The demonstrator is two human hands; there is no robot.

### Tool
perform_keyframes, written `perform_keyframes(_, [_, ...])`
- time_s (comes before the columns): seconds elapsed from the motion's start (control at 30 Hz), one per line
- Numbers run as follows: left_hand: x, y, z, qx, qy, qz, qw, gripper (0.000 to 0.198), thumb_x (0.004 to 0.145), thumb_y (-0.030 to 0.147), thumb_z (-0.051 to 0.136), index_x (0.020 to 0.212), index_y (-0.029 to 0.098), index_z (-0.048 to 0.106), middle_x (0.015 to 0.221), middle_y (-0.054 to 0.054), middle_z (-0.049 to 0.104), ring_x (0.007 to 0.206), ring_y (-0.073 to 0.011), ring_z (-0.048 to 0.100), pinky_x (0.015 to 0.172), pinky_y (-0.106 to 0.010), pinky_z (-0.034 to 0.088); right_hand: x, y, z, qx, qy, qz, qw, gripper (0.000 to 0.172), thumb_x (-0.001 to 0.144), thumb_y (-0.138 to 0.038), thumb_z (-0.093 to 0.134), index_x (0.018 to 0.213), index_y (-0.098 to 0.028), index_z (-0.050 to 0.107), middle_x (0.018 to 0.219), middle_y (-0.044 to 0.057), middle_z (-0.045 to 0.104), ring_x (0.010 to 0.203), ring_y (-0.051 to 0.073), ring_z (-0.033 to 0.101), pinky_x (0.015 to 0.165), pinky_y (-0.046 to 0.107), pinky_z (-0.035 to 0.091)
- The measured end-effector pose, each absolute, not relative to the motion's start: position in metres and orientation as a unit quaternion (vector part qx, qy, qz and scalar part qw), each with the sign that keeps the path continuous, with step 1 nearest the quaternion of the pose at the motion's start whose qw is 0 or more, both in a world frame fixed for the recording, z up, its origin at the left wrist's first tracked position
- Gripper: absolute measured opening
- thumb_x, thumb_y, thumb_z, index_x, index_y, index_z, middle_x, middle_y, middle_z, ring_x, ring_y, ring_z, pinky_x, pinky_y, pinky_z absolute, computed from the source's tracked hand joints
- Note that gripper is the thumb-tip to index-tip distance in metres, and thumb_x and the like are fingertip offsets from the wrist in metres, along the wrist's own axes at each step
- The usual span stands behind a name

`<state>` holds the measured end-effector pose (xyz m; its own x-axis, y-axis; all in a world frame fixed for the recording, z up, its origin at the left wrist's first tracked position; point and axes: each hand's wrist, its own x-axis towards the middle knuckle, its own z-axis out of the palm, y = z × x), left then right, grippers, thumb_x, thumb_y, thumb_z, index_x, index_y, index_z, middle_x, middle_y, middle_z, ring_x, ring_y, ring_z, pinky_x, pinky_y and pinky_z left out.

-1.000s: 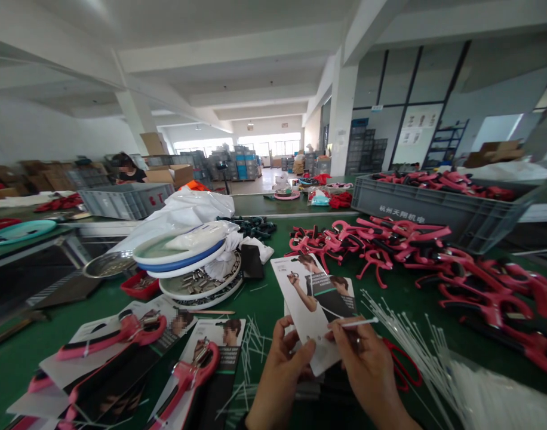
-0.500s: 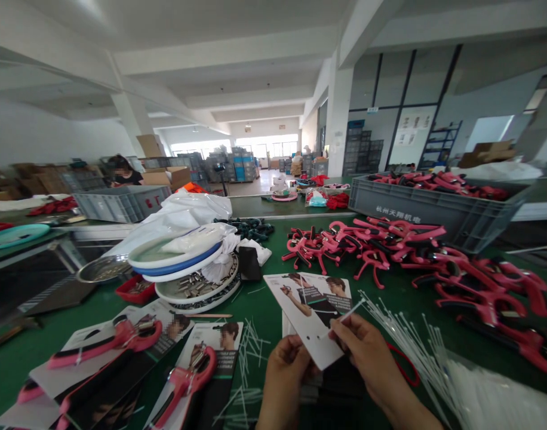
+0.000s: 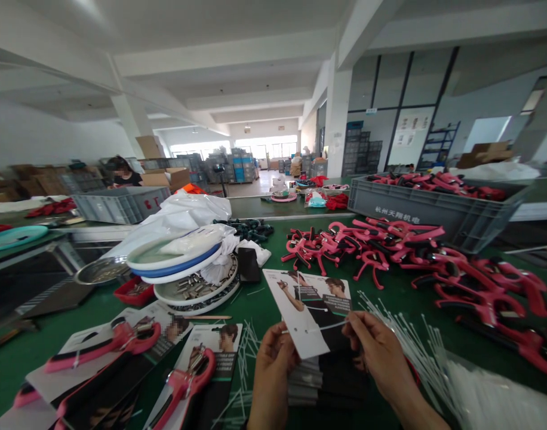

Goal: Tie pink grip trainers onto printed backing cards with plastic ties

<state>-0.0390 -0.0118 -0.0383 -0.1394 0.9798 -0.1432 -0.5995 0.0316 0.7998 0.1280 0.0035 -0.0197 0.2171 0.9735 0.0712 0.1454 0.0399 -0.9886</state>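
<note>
Packaging card point(image 3: 300, 316) ×1 | left hand point(image 3: 276, 364) gripping its edge | right hand point(image 3: 376, 352) pinching 1 white cable tie point(image 3: 331, 325)

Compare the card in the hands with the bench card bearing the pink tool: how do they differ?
The held card has no tool on it, while the bench card carries a pink-handled tool. The held card is lifted and tilted between the left hand and right hand, with a white cable tie across it; the bench card lies on the green bench. Both show printed photos of a person.
</note>
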Motion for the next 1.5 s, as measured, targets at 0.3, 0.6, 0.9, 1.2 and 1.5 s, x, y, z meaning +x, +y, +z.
perform_keyframes(0.3, [-0.038,-0.016,-0.039,0.370,0.367,0.646,0.558,0.019,0.075,0.036,0.064,0.079,0.018,0.059,0.067,0.003,0.058,0.060,-0.0091,0.051,0.058,-0.019,0.040,0.120,0.010,-0.017,-0.565,-0.561,0.405,0.449,0.034,0.077,-0.048,0.050,0.059,-0.019,0.054,0.050,-0.003,0.054,0.042,0.010,0.046,0.039,0.021,0.035])
perform_keyframes(0.6, [-0.032,-0.019,-0.029,0.391,0.368,0.640,0.549,0.026,0.076,0.044,0.061,0.073,0.019,0.054,0.068,0.003,0.054,0.057,-0.0093,0.048,0.055,-0.019,0.041,0.125,-0.020,-0.003,-0.465,-0.797,-0.008,0.387,0.030,0.083,-0.033,0.048,0.108,-0.024,0.061,0.113,0.008,0.063,0.105,0.024,0.057,0.087,0.041,0.048])
perform_keyframes(0.9, [-0.033,-0.019,-0.025,0.409,0.345,0.656,0.532,0.025,0.078,0.042,0.059,0.070,0.019,0.052,0.072,0.002,0.056,0.065,-0.0110,0.051,0.062,-0.021,0.044,0.112,-0.025,-0.016,-0.406,-0.813,-0.088,0.408,0.028,0.081,-0.026,0.053,0.108,-0.022,0.061,0.105,0.008,0.066,0.097,0.022,0.062,0.089,0.039,0.049])
perform_keyframes(1.2, [-0.017,-0.018,-0.021,0.362,0.299,0.560,0.682,0.036,0.072,0.052,0.062,0.074,0.016,0.053,0.060,0.007,0.045,0.037,-0.0005,0.024,0.036,-0.016,0.022,0.118,-0.030,-0.015,-0.474,-0.736,0.039,0.481,0.026,0.086,-0.030,0.048,0.104,-0.022,0.064,0.104,0.007,0.067,0.096,0.021,0.063,0.082,0.032,0.054])
perform_keyframes(1.5, [-0.014,-0.017,-0.010,0.409,0.328,0.538,0.660,0.036,0.067,0.049,0.066,0.069,0.014,0.059,0.055,0.006,0.048,0.034,-0.0002,0.028,0.035,-0.018,0.017,0.125,-0.024,-0.007,-0.513,-0.692,0.117,0.494,0.030,0.085,-0.039,0.046,0.105,-0.026,0.065,0.100,0.006,0.069,0.083,0.022,0.067,0.078,0.034,0.055])
